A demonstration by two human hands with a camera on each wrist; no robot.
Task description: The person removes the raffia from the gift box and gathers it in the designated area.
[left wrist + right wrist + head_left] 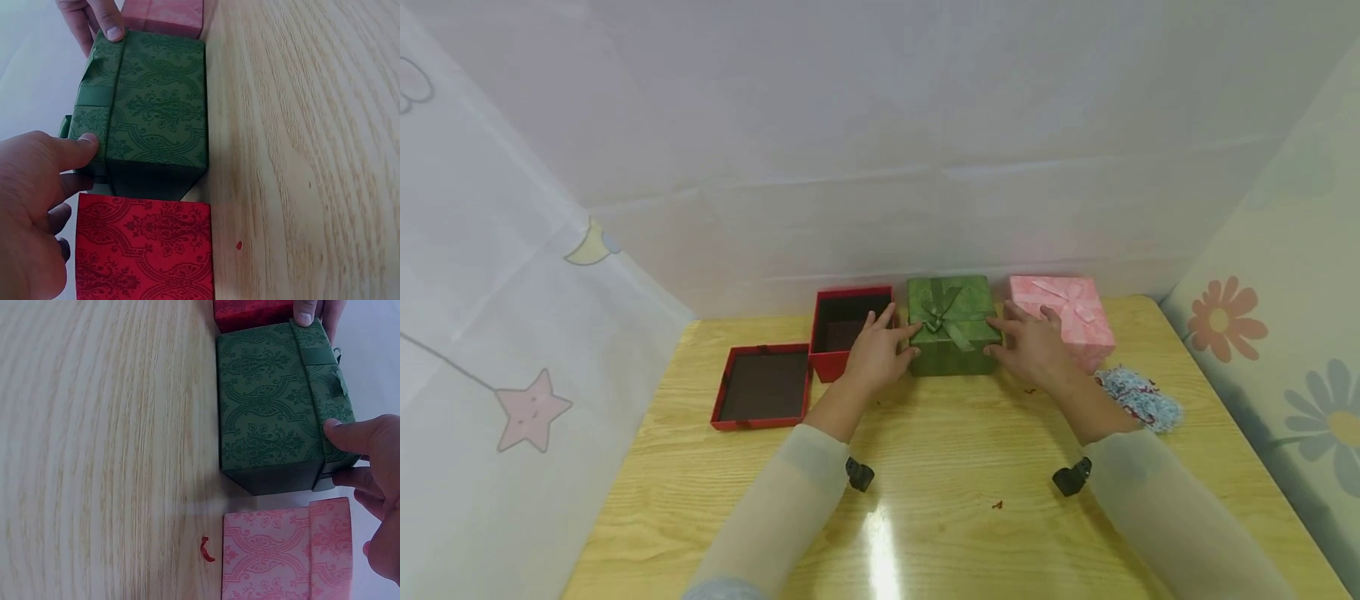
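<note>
Left hand (876,354) and right hand (1036,354) pinch the green box (156,100) by its lid (973,298). I see a red box (829,367) and a pink box (269,550) beside it.

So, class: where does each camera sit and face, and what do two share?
Head: worn there, facing forward, down at the table; left hand, right hand show.
Left wrist: worn there, facing the green box; both hands show.
Right wrist: worn there, facing the same box; both hands show.
Shared by wrist views: green box between red box and pink box.
</note>
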